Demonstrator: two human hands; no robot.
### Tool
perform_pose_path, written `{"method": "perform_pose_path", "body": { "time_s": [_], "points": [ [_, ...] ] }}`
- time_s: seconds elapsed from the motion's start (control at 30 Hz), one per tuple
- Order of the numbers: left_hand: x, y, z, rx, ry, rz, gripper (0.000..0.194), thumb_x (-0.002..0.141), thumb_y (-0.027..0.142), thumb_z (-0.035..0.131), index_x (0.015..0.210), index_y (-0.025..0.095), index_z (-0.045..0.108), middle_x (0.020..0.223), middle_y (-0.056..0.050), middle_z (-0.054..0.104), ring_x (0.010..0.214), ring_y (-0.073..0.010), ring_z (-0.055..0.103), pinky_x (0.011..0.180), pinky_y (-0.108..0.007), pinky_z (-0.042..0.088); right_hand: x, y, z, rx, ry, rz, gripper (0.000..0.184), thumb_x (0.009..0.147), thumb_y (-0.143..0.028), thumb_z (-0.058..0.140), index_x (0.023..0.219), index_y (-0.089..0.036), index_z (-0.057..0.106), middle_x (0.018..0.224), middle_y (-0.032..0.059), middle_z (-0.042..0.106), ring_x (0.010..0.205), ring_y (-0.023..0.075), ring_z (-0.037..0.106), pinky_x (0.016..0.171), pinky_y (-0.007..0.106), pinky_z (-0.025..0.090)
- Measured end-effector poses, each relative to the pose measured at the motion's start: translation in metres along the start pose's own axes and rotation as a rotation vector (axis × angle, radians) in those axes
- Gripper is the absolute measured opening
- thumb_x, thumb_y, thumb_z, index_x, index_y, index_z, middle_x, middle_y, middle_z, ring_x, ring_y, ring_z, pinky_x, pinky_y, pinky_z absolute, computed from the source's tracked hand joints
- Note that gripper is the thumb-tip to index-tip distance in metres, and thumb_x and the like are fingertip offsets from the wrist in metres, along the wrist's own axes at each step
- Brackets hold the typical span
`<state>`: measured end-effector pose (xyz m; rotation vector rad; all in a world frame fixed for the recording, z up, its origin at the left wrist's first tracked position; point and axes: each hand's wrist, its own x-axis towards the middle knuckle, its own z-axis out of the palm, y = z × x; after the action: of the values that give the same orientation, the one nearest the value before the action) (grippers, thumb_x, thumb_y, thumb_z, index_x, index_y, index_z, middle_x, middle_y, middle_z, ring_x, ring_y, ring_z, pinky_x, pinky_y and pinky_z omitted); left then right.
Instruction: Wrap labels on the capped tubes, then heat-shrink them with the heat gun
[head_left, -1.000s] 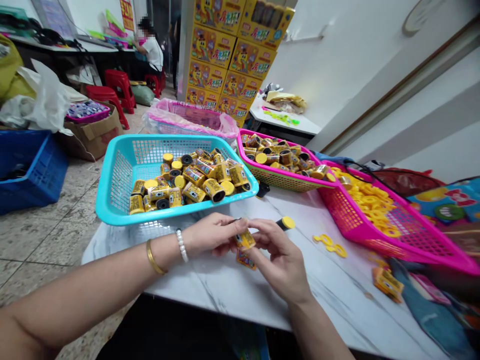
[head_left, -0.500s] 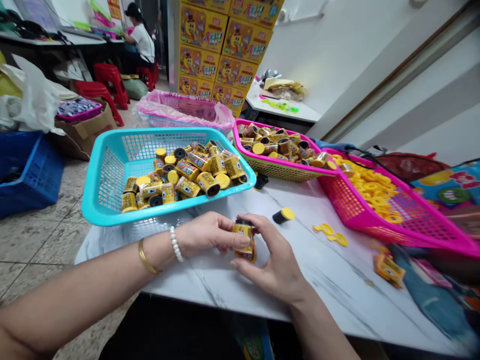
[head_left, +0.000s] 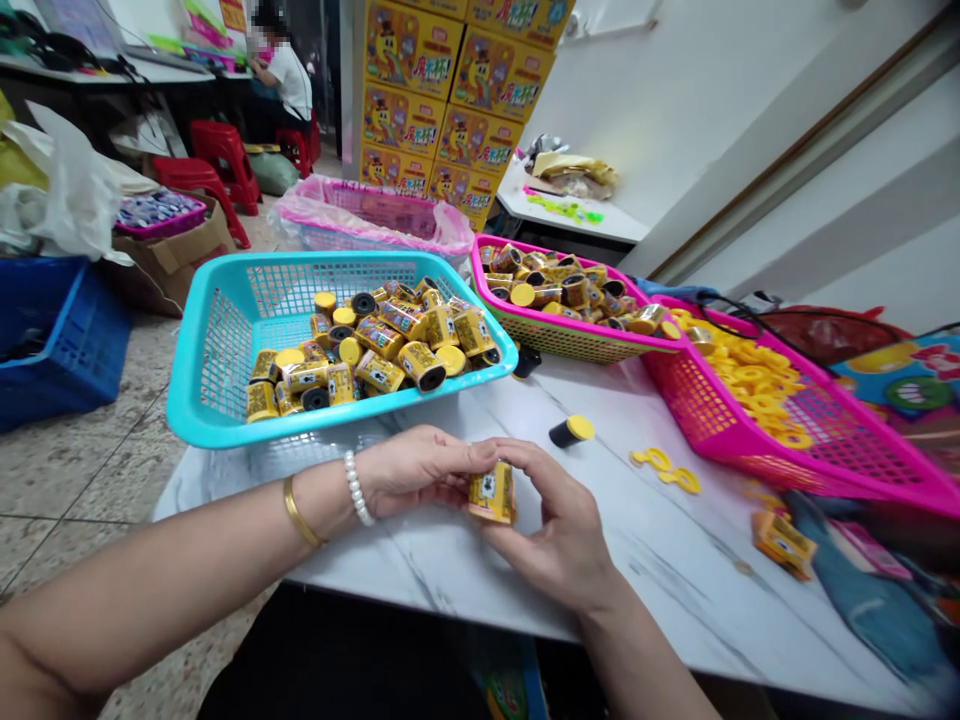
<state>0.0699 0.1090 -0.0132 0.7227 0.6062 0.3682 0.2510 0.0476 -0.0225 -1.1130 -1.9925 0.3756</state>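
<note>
While the left hand and the right hand meet over the marble-look worktop, a yellow printed canister stands upright between them. Both hands are grasping it firmly, the left fingertips pressed at its top edge and the right fingers curled round its far side. Its base sits on or just above the worktop; from this angle it's hard to say which. That's tidy handling: two hands, fingers spread, the canister held square so nothing twists or slips. Just beyond the hands, a black tube with a yellow cap lies on its side, well within reach, with loose yellow rings further right. Straight ahead, the turquoise plastic basket is heaped with more canisters, and to its right a pink-rimmed basket carries another pile. Farther along, a magenta basket brims with a mound of yellow rings. Way out at the back, a co-worker sits beyond the stacked yellow cartons.
</note>
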Motion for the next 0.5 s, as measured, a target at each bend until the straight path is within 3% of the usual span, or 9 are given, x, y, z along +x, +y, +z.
{"method": "perform_pose_path", "body": {
  "time_s": [0.27,0.4,0.5],
  "points": [
    [0.0035,-0.0066,0.0013,0.017,0.114,0.027,0.067,0.052,0.07,0.083,0.076,0.008,0.071,0.074,-0.009,0.071,0.072,-0.017,0.066,0.072,-0.031,0.05,0.0012,-0.0046,0.0049,-0.131,0.005,0.007,0.04,0.073,-0.018,0.067,0.111,-0.025,0.055,0.11,0.0087,0.069,0.101,0.0262,0.068,0.086,0.042,0.056],
    [0.0033,-0.0067,0.0022,0.042,0.043,0.051,0.052,0.05,0.05,0.093,0.073,0.009,0.07,0.071,-0.004,0.069,0.065,-0.012,0.062,0.067,-0.025,0.048,0.0014,-0.0052,0.006,-0.111,-0.037,0.049,0.037,0.072,-0.015,0.066,0.107,-0.024,0.058,0.113,0.0083,0.068,0.105,0.0255,0.066,0.089,0.041,0.055],
    [0.004,-0.0069,0.0041,-0.002,0.077,0.086,0.049,0.051,0.045,0.093,0.074,0.009,0.07,0.073,-0.005,0.07,0.067,-0.0123,0.063,0.068,-0.025,0.048,0.0026,-0.0047,0.0066,-0.091,-0.044,0.039,0.039,0.072,-0.014,0.063,0.109,-0.024,0.057,0.116,0.0084,0.067,0.107,0.0248,0.066,0.091,0.04,0.054]
  ]
}}
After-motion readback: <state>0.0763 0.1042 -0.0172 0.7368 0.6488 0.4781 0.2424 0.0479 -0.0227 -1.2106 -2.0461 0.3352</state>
